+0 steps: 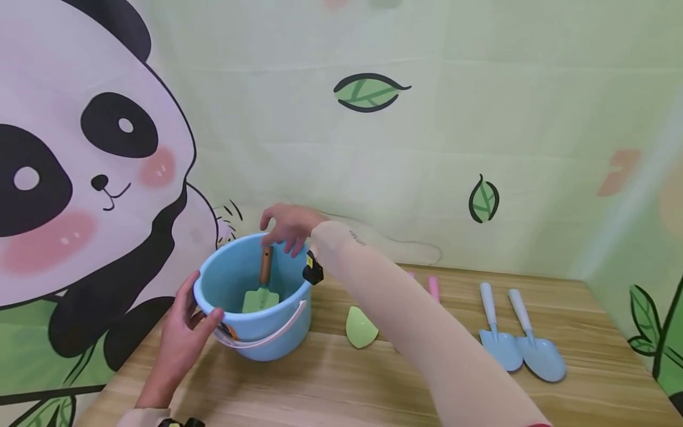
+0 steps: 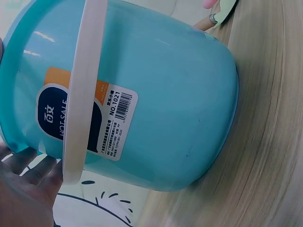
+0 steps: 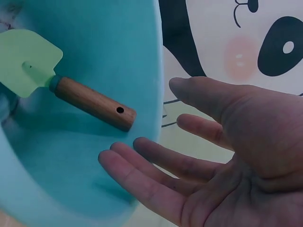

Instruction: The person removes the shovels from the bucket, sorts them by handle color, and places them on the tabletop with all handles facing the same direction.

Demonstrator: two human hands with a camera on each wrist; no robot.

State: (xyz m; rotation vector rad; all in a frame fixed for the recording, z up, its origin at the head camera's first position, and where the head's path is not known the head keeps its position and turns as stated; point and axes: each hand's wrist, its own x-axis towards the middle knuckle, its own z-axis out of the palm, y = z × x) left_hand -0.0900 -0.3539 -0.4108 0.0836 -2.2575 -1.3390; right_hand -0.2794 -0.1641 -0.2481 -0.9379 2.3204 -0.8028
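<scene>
A light blue bucket (image 1: 288,335) with a pale handle (image 1: 267,342) stands on the wooden table. My left hand (image 1: 184,332) grips its near left rim, the thumb on the front of the rim. In the left wrist view, fingers (image 2: 35,168) lie at the rim beside the label. Inside the bucket, a hand trowel (image 3: 92,103) with a green blade and wooden handle leans upright against the far wall. My right hand (image 1: 290,226) hangs over the far rim, fingers spread and holding nothing, close to the trowel's handle end.
A green trowel blade (image 1: 361,327) lies right of the bucket. Pink handles (image 1: 434,289) show behind my right forearm, which hides what they belong to. Two blue shovels (image 1: 501,350) lie farther right. A panda-printed backdrop (image 1: 373,178) stands behind the table (image 1: 331,385).
</scene>
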